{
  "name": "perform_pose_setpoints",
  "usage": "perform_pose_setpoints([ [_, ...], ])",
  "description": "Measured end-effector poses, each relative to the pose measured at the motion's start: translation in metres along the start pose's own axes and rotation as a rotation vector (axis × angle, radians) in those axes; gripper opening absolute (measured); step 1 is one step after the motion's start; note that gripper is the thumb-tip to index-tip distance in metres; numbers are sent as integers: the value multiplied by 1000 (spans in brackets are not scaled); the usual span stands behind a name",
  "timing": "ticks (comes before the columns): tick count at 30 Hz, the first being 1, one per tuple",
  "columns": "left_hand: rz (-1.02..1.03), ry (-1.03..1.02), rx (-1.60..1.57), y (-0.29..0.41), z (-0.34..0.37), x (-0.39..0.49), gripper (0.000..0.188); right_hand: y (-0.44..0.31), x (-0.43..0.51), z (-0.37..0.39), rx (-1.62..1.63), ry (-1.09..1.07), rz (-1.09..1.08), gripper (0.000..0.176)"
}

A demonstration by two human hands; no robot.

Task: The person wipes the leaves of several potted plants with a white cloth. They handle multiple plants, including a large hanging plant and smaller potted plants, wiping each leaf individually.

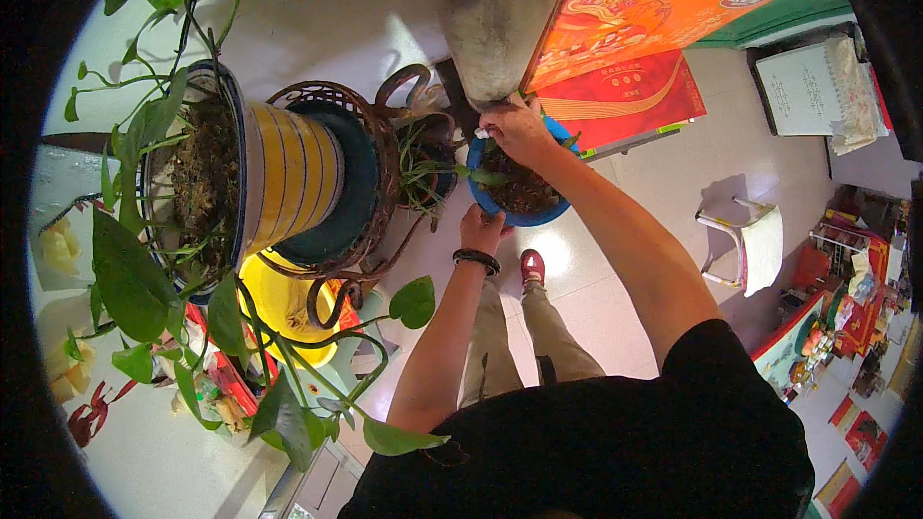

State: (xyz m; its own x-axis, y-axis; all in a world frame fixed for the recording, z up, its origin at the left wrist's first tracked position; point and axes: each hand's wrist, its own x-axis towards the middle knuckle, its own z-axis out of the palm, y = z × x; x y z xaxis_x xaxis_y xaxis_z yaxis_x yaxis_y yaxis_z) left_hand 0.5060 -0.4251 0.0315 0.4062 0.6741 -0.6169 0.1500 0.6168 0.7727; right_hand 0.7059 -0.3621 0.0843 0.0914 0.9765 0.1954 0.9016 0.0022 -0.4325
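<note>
A round blue plastic flowerpot [530,218] with dark soil and a few green leaves is held before me. My left hand [482,229] grips its rim on the near left side; a dark bracelet [477,262] is on that wrist. My right hand [518,131] is over the pot's far side, holding a small crumpled white tissue or cloth [482,133] at the fingertips. A grey pipe or column [497,29] comes down close to that hand and hides part of it. Left of the pot is a small potted spider-like plant [425,173].
A yellow-striped pot [292,180] with a trailing pothos stands on a scrolled metal stand [386,202] at left, above a yellow basin [288,303]. Orange and red boxes [620,101] lie beyond the blue pot. A small white-covered stool [761,249] stands on the tiled floor at right.
</note>
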Motion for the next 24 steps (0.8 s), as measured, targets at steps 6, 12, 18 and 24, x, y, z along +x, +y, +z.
perform_pose_setpoints([
  [6, -29, -32, -82, -16, -8, 7, 18, -20, 13, -8, -289, -123, 21, 14],
  [12, -20, -17, -36, -8, -3, 3, 20, -44, 34, 4, -293, -300, 206, 14],
  [18, -53, -33, -39, -16, -7, 11, 17, -58, 35, 5, -510, -274, -187, 10],
  [24, -33, -44, -26, -18, -7, 11, 19, -71, 23, 12, -479, -236, -314, 10],
])
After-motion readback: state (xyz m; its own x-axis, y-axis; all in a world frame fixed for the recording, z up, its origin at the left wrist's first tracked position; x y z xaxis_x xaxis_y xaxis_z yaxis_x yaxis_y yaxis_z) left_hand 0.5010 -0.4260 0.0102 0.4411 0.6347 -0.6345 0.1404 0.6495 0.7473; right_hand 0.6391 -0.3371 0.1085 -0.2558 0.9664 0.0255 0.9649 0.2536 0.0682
